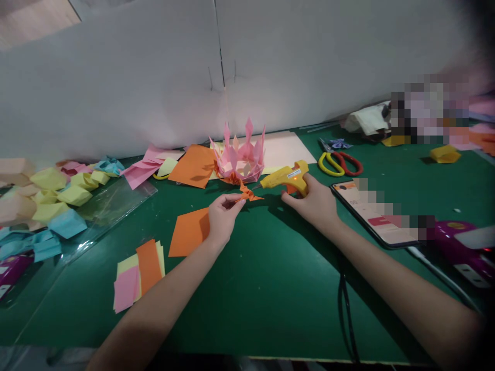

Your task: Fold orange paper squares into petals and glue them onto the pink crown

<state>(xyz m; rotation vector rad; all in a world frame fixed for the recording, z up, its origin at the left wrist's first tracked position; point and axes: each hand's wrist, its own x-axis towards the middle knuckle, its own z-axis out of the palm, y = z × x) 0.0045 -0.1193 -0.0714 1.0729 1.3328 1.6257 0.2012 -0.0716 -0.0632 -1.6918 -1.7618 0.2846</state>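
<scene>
My left hand (224,219) pinches a small folded orange origami piece (249,194) between thumb and fingers. In my right hand (319,201) is a yellow hot glue gun (288,176), fingers wrapped round its handle; an orange light glows on its side. The gun's nozzle points left, close to the orange piece; whether they touch I cannot tell. Just behind stands a ring of pink folded paper (247,154) with upright points and some orange folds at its front. An orange paper square (187,234) lies partly under my left hand.
Folded yellow, blue and pink paper pieces (67,196) crowd the left. Paper strips (149,265) lie nearer me. Red-and-yellow-handled scissors (340,162), a phone (371,214) and a purple power strip (464,247) are at right. A black cord (344,304) runs off the front edge.
</scene>
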